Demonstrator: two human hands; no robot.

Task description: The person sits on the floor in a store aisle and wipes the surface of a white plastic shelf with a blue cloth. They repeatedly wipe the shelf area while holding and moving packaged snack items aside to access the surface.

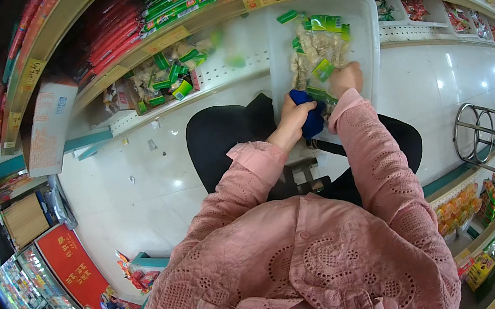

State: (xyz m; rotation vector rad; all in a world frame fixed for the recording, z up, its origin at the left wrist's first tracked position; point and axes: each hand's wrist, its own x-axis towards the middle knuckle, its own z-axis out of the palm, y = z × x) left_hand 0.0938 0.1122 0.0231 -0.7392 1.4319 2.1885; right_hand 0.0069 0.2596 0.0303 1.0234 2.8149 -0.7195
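A white plastic bin (370, 38) stands before me, partly on my lap, at the edge of a shelf. Several clear snack packets (326, 46) with green labels lie in it, holding pale pieces. My left hand (296, 114) is closed around a dark blue cloth (308, 115) at the bin's near end. Inside the bin's right side, my right hand (349, 78) has its fingers curled at the edge of a green-labelled packet (323, 70). Its fingertips are partly hidden. Another green-labelled packet (321, 94) lies between the two hands, partly covered by the cloth.
Left of the bin, more green-labelled packets (170, 76) sit on the perforated lower shelf (241, 65). Stacked red and green packages (178, 5) fill the shelf above. A cardboard box (51, 125) stands at the left. A metal stool (492, 136) is on the right, beside another stocked shelf (466, 201).
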